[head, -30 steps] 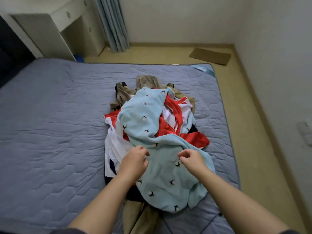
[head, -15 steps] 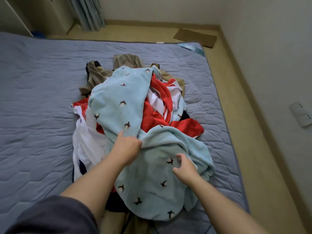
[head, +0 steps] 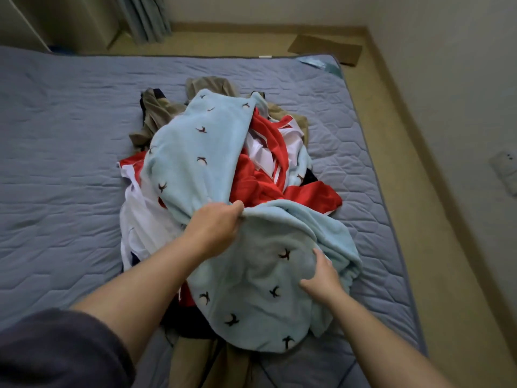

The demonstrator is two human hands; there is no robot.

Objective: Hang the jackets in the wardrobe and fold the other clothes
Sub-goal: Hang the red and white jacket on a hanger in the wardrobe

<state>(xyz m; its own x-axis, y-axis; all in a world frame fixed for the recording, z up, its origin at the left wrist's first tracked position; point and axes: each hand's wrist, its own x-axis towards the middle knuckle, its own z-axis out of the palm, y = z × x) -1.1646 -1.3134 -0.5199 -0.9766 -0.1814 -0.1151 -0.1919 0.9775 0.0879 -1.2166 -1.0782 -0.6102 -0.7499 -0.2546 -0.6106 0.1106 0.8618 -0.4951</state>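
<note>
A heap of clothes lies on the blue-grey quilted bed (head: 64,169). On top is a light blue fleece garment (head: 195,152) with small dark bird prints. Under it show a red and white garment (head: 260,175), a khaki garment (head: 156,113) at the far side and tan cloth (head: 195,365) at the near edge. My left hand (head: 215,225) grips a bunched fold in the middle of the blue fleece. My right hand (head: 321,278) rests on the fleece's nearer part, thumb spread and fingers bent into the cloth.
The bed's right edge (head: 391,219) runs beside a strip of tan floor (head: 436,247) and a white wall with a socket (head: 506,175). A flat cardboard piece (head: 327,49) lies on the floor past the bed. A blue-grey curtain (head: 145,15) hangs at the back.
My left hand has moved forward and closed on a fold of the blue fleece. My right hand has slid toward me onto its near part. The view has tilted down.
</note>
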